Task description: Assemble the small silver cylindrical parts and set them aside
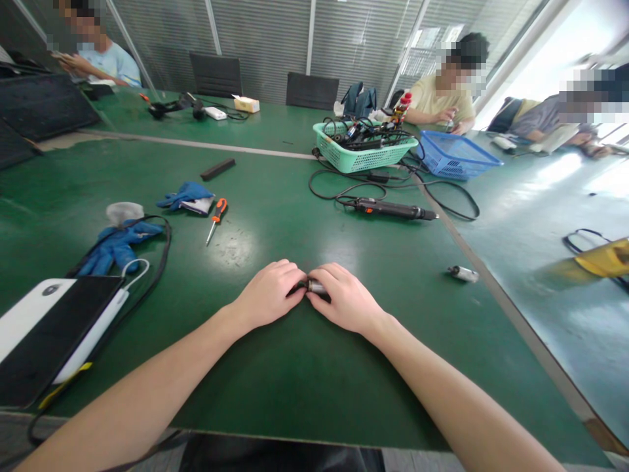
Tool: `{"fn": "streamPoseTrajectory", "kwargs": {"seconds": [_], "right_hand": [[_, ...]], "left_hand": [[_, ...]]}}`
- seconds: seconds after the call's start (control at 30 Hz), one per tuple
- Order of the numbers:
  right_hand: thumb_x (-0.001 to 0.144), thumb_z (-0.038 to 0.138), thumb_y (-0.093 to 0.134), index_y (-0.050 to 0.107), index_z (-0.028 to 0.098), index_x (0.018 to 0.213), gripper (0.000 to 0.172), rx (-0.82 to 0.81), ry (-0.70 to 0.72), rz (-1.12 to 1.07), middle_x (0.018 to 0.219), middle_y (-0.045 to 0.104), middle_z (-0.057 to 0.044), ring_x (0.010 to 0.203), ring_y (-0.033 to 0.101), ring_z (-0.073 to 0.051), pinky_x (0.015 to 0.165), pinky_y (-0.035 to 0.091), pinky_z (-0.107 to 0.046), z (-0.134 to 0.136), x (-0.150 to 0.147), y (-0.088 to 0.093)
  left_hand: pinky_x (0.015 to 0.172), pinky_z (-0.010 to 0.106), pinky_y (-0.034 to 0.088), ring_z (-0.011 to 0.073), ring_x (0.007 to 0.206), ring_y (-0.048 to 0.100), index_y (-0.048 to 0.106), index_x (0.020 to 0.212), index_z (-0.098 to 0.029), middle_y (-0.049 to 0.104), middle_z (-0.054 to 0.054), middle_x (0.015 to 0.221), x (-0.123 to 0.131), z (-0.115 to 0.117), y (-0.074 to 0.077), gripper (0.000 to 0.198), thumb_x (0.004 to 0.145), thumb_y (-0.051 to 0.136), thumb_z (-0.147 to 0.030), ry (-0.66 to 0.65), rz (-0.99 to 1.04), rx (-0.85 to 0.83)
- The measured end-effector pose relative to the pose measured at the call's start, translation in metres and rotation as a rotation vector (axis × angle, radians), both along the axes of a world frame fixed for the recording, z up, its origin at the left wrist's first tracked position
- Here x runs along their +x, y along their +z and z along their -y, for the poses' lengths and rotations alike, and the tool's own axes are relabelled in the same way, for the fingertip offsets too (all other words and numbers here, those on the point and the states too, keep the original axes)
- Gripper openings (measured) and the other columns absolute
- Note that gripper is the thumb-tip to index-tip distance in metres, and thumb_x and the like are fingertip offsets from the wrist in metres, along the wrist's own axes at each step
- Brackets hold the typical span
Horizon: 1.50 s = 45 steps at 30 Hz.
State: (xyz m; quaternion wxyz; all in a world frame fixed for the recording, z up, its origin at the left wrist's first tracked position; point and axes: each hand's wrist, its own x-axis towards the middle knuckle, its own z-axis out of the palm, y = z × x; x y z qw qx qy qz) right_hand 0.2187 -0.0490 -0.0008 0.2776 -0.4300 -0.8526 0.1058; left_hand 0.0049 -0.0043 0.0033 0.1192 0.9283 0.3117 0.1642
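Observation:
My left hand (272, 293) and my right hand (345, 298) meet over the green table, fingers closed. Between them lies a small silver metal cylinder (315, 286), looking like a small motor, with a dark end on the left. My right fingers wrap round the silver body, while my left thumb and fingers pinch the dark end. Much of the part is covered by the fingers. To the right, a similar silver cylinder (463, 274) with a dark tip lies on its side. An orange-and-black screwdriver (217, 220) rests beyond my left hand.
A corded electric screwdriver (393, 210) lies ahead, before a green basket (354, 159) of tools and cables and a blue basket (449, 164). Blue gloves (113, 249), a dark bar (218, 169) and a white-and-black device (59, 328) are at left. Several people sit around.

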Motion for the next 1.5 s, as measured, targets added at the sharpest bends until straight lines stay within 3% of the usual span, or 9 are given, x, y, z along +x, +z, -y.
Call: {"fn": "streamPoseTrajectory", "kwargs": {"seconds": [1.5], "right_hand": [[0.095, 0.021, 0.06, 0.06, 0.021, 0.113, 0.018, -0.008, -0.011, 0.016, 0.11, 0.069, -0.01, 0.104, 0.064, -0.027, 0.094, 0.054, -0.045, 0.0007, 0.0007, 0.0]], "left_hand": [[0.076, 0.034, 0.045, 0.0211, 0.087, 0.057, 0.062, 0.092, -0.019, 0.064, 0.004, 0.09, 0.0, 0.0008, 0.0008, 0.011, 0.099, 0.055, -0.024, 0.006, -0.01, 0.01]]}}
